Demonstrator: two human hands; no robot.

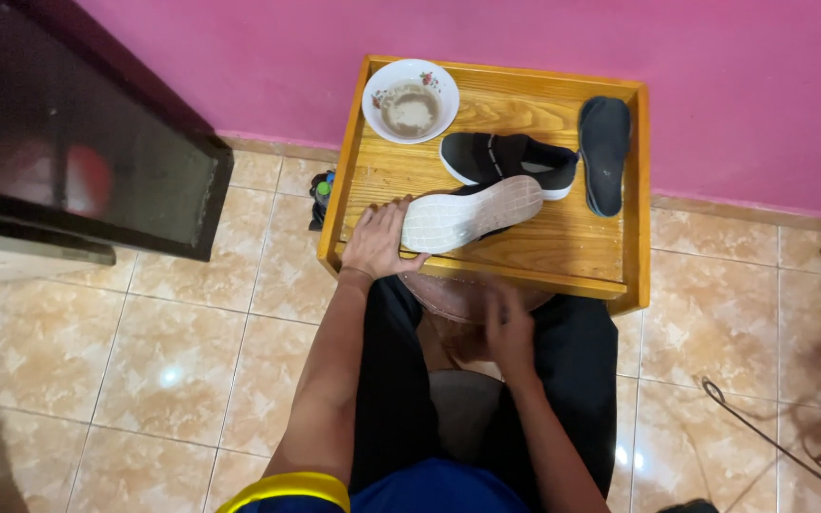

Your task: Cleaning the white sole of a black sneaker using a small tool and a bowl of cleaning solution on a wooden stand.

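A black shoe lies on its side with its white sole (472,213) facing up on a wooden tray table (563,252). My left hand (379,239) rests on the heel end of that sole, holding it down. A second black shoe (508,161) stands upright just behind it. A loose black insole (604,152) lies at the tray's right side. A white bowl (410,100) of murky water sits at the back left corner. My right hand (508,326) hangs blurred below the tray's front edge, over my lap, and whether it holds anything is unclear.
A pink wall (544,38) runs behind the tray. A dark cabinet (68,142) stands to the left on the tiled floor (173,351). A small dark object (322,195) sits beside the tray's left edge. A cable (772,437) lies on the floor at right.
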